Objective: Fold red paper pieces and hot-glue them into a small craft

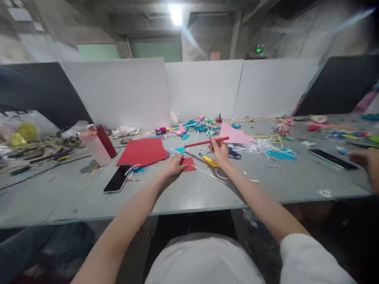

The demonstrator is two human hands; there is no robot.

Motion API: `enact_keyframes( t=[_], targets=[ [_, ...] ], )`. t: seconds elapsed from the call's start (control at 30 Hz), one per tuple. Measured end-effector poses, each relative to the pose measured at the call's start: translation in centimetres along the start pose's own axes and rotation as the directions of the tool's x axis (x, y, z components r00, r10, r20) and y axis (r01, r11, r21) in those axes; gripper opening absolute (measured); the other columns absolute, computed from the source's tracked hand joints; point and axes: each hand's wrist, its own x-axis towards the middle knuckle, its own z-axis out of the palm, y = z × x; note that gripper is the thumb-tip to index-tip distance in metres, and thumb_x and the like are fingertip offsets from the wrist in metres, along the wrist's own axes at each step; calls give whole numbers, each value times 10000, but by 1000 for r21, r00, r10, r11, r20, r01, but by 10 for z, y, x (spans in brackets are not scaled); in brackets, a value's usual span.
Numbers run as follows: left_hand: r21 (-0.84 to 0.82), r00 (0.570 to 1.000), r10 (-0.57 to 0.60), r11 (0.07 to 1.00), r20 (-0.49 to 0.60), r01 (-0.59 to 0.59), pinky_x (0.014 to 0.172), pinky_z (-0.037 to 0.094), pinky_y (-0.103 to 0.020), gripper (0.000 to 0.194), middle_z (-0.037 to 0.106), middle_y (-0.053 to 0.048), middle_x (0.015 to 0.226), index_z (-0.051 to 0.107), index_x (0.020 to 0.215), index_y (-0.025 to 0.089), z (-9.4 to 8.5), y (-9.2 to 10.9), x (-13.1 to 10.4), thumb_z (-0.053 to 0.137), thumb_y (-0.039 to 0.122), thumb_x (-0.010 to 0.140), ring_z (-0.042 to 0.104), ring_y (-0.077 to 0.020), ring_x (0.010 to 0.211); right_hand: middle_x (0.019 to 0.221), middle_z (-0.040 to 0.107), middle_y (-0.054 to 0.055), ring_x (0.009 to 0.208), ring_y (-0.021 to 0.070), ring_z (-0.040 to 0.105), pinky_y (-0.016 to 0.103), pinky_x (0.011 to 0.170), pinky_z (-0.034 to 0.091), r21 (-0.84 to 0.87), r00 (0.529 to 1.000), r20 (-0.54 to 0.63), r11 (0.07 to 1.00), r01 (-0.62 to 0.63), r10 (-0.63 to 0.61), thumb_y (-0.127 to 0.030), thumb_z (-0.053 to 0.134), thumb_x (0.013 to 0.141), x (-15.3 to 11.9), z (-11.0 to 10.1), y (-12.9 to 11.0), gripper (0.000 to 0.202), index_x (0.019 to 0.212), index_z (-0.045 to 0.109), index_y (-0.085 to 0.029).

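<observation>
My left hand (175,165) is on the left edge of a small red paper piece (189,164), its thumb and fingers closed at that edge. In my right hand (219,151) is a slim red pen (204,142), held almost level above the table, its thin end pointing left. Below that hand lie a yellow-handled cutter (210,161) and dark blue scissors (235,153), partly hidden by the hand. A narrow white strip (209,173) runs from the red piece toward the right forearm. Left of my left hand lies a large red sheet (143,151).
A phone (117,180) lies at left, near a pink bottle (95,146). Behind are a pink sheet (235,134), blue paper (280,154) and white shreds. Another person's hand (367,161) is at far right beside a second phone (333,159). White panels (204,88) stand at the back.
</observation>
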Motion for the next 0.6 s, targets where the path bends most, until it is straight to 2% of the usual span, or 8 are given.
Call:
enact_keyframes(
  t=[0.07,0.13,0.23,0.3,0.43,0.6],
  targets=[
    [-39,1000,-26,999,-14,26,1167,488,-449,616,687,-188,1452,653,1427,157,0,-3,2,839,354,874,645,-352,1343,809,773,69,644,194,663,301,638,528,-63,984,131,990,129,-120,-668,588,1004,-7,-2,-4,543,1059,772,-160],
    [-71,999,-41,997,-27,39,1157,494,-461,626,705,-172,1411,671,1391,180,-1,-6,3,881,343,824,649,-354,1323,912,803,84,769,217,725,320,739,566,-93,940,261,963,253,-222,-610,607,1023,-15,-4,-9,480,1112,786,-173],
    [-104,998,-38,994,-44,33,1155,485,-513,640,707,-172,1369,687,1336,187,-3,-8,4,926,316,757,645,-370,1292,1157,813,100,1011,243,760,362,924,584,-75,833,434,908,412,-342,-478,600,1065,-24,-3,-15,357,1209,789,-213],
    [-121,998,-35,992,-61,28,1152,476,-542,635,698,-180,1348,696,1301,188,-3,-8,3,944,300,727,637,-381,1280,1242,791,98,1073,238,750,371,981,576,-66,761,523,872,485,-384,-397,580,1084,-27,-2,-15,332,1312,763,-241],
    [-134,989,-59,990,-137,41,1151,460,-576,564,685,-176,1251,725,1181,183,-4,-2,2,961,254,673,608,-411,1285,1211,759,100,1020,225,728,351,949,560,-141,645,664,784,605,-378,-252,570,1080,-29,-1,-8,427,1496,669,-261],
    [-139,977,-85,989,-196,58,1146,450,-587,386,702,-160,1151,738,1032,182,-3,2,2,919,172,691,625,-418,1246,1168,733,110,978,214,699,311,889,520,-218,531,805,702,678,-263,-69,597,992,-29,-3,-8,566,1533,643,-231]
  ],
)
